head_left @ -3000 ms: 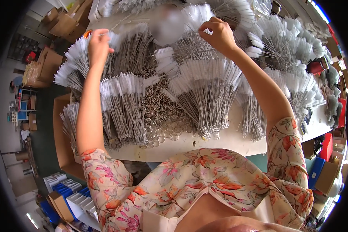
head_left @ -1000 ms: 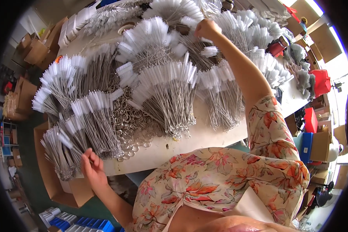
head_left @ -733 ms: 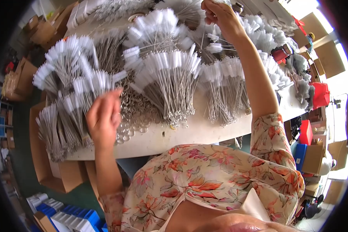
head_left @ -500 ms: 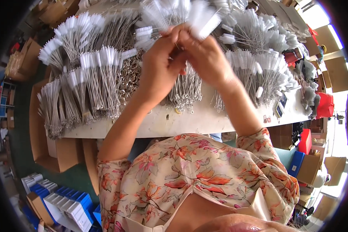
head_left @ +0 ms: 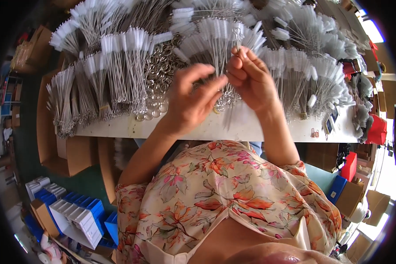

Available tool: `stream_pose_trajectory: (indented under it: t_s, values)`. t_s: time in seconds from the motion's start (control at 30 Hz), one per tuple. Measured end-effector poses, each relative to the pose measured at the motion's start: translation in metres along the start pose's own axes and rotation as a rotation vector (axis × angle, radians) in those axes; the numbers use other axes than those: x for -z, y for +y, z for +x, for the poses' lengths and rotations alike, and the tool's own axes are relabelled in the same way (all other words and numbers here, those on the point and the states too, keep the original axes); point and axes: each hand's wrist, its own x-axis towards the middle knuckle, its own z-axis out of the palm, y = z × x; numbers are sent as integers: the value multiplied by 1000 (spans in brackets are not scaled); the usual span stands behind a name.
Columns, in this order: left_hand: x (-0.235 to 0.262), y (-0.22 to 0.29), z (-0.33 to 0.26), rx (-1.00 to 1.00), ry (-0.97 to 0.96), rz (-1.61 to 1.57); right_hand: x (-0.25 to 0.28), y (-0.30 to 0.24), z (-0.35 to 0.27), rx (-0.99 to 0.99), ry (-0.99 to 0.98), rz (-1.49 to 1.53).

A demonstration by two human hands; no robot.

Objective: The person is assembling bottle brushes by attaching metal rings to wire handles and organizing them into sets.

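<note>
**Desk:** What sits in the hands above the white table (head_left: 251, 130)?

**Photographer:** 1 thin wire brush (head_left: 236, 42), white bristles at the far end, held upright over the table's near edge. The right hand (head_left: 251, 81) pinches its twisted stem between thumb and fingertips. The left hand (head_left: 193, 99) is half curled, its fingertips meeting the right hand's at the stem; whether it grips the wire, I cannot tell.

**Desk:** How would it handle?

**Photographer:** Light, I judge, and springy rather than stiff: a slim wire that bends if squeezed mid-length. The bristles look soft and easily crushed, so the bare stem low down is the place to hold.

**Desk:** And around it?

**Photographer:** Bundles of like brushes (head_left: 119, 66) cover the table beyond the hands, with a heap of metal rings (head_left: 158, 66) left of the held brush.
</note>
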Motion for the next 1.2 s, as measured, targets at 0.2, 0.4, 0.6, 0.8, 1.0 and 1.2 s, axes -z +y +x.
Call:
stream_pose_trajectory:
  t_s: [0.2, 0.4, 0.6, 0.8, 1.0, 1.2]
  values:
    - [33, 8, 6, 389, -240, -621, -39, 18, -23, -163, -187, -1050]
    - [55, 8, -15, 161, -341, -206, -26, 22, -32, -226, -221, -948]
    - [47, 2, -21, 245, -367, -136, -22, 18, -40, -268, -263, -1343]
    - [33, -92, -16, 282, -448, 636, 20, 59, -75, -212, -350, -2376]
    - [33, -98, -18, 447, -300, 381, 11, 38, -59, -12, -137, -1799]
    - [45, -77, -5, 497, -193, 323, -25, 12, -24, 95, -2, -1220]
